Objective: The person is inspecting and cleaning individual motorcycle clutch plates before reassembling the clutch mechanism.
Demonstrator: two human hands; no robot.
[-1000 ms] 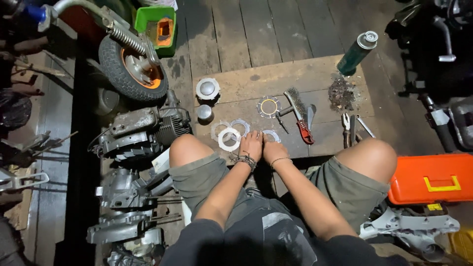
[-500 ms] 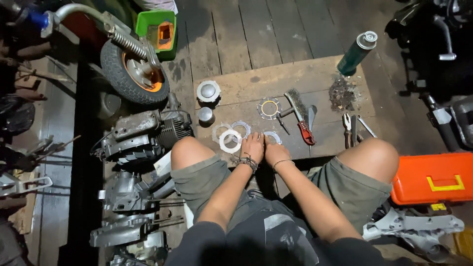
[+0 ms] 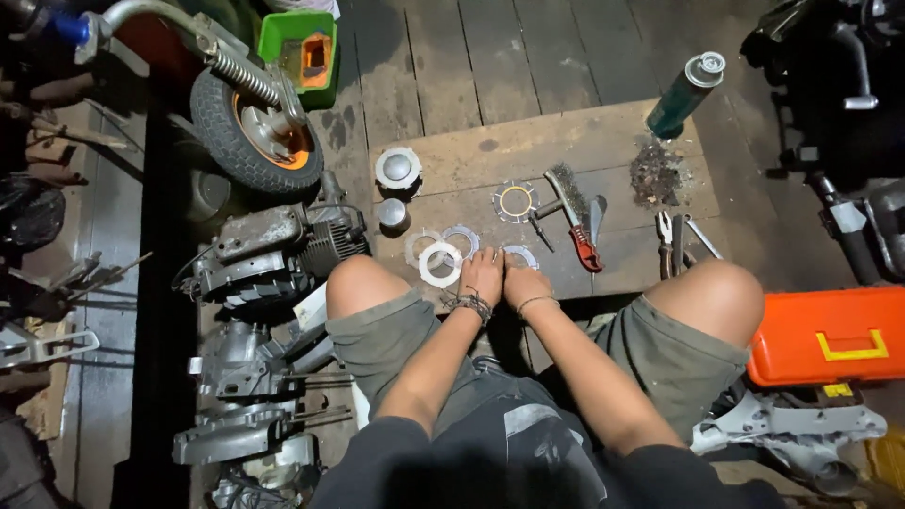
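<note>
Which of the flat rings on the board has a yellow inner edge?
The toothed ring lying alone, farthest from both hands, beside the wire brush; the others near the hands are plain pale.

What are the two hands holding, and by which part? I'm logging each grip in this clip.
It cannot be told. Left hand and right hand rest together, knuckles up, at the near edge of the wooden board, beside the flat metal rings.

rough, stained wooden board [image 3: 566, 151] on worn plank floor [image 3: 528, 57]; matt grey metal clutch plates [image 3: 440, 263]; glossy orange plastic toolbox [image 3: 830, 335]; dull cast-metal engine casing [image 3: 273, 250]; shiny-capped green spray can [image 3: 685, 94]; matt cloth shorts [image 3: 386, 339].
</note>
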